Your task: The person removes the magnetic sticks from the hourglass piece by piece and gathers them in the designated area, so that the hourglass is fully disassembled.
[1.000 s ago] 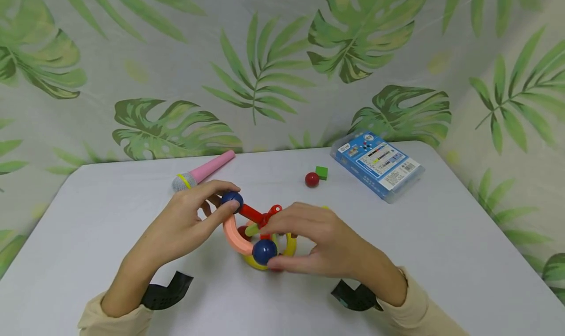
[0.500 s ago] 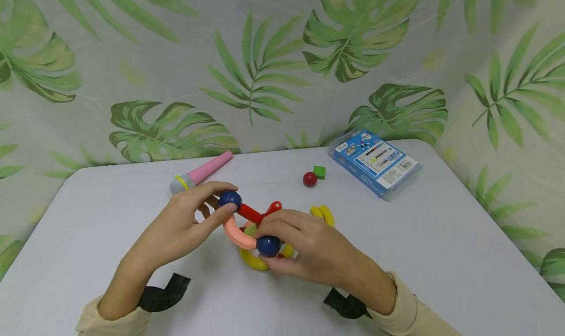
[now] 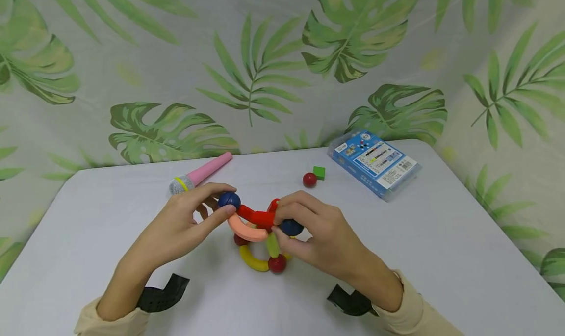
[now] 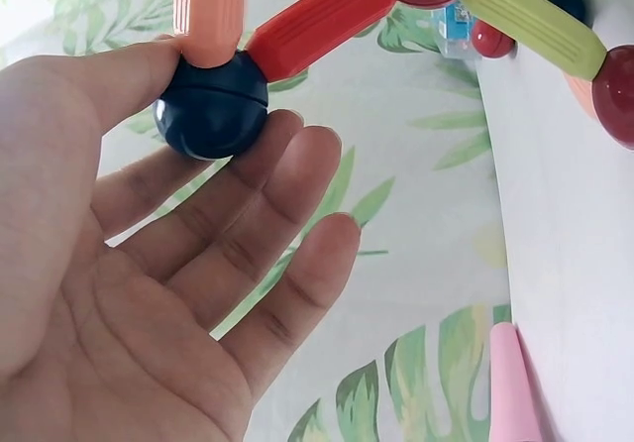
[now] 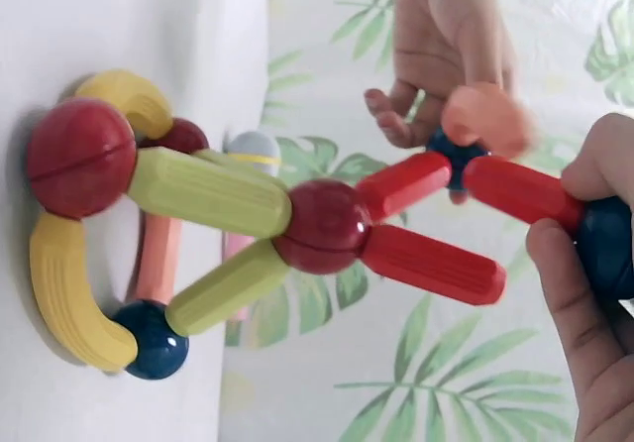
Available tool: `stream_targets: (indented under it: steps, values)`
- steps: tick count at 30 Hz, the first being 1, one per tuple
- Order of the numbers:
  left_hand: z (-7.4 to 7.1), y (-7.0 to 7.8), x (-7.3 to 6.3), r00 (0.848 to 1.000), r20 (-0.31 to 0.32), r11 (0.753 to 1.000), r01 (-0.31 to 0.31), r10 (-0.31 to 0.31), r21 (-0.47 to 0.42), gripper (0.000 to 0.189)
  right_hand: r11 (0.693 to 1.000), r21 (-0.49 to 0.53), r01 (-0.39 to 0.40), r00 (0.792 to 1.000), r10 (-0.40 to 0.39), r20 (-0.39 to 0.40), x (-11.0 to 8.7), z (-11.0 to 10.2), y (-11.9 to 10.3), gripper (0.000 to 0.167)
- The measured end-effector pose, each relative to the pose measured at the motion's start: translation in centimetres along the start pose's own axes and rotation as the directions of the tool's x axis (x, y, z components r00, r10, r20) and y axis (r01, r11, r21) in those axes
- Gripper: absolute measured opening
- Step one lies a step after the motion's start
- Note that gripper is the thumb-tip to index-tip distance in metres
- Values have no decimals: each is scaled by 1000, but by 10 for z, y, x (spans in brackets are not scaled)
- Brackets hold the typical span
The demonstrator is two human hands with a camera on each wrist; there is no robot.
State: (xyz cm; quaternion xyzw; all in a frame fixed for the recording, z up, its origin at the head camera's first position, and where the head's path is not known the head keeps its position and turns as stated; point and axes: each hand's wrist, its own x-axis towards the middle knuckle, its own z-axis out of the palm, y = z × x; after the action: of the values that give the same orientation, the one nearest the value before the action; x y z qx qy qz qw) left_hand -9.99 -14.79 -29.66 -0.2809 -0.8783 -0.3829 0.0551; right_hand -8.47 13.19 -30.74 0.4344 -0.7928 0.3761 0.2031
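Note:
My left hand (image 3: 185, 230) pinches a dark blue ball (image 3: 229, 200) between thumb and fingers. From it run a red rod (image 4: 322, 24) to the central red ball (image 5: 322, 226) and a curved peach rod (image 3: 248, 232), whose other end stands free. My right hand (image 3: 324, 230) holds another blue ball (image 3: 292, 227) with a second red rod (image 5: 520, 192), which points toward the left hand's ball; whether they touch I cannot tell. Below, light green rods (image 5: 210, 192) join the central ball to a base ring of balls, yellow curved rods (image 3: 253, 260) and a peach rod. A third red rod (image 5: 434, 264) ends free.
A pink toy microphone (image 3: 200, 173) lies behind the left hand. Farther back are a loose red ball (image 3: 310, 180) and a green block (image 3: 319, 173). A blue box in clear plastic (image 3: 375, 162) lies at the back right of the white table (image 3: 441, 257).
My right hand has moved up and rightward with its blue ball and red rod, and that ball has come off the curved peach rod. My left hand keeps its pinch almost in place.

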Motion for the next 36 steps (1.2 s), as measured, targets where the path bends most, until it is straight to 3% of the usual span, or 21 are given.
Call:
stream_targets:
  steps: [9,20,28,36]
  values:
    - [0,1,0,1000,-2,1000,3,-3,8,32,999,12,-34,997,33,67,-1,-1,0,27]
    - [0,0,0,1000,3,1000,6,-6,4,30,994,11,-108,990,107,95,0,-4,1,31]
    - [-1,0,0,1000,3,1000,2,-2,5,30,990,-67,-123,979,132,155,0,-18,4,37]
    - [0,1,0,1000,2,1000,5,-5,5,31,986,-92,-136,963,154,223,0,-14,5,36]
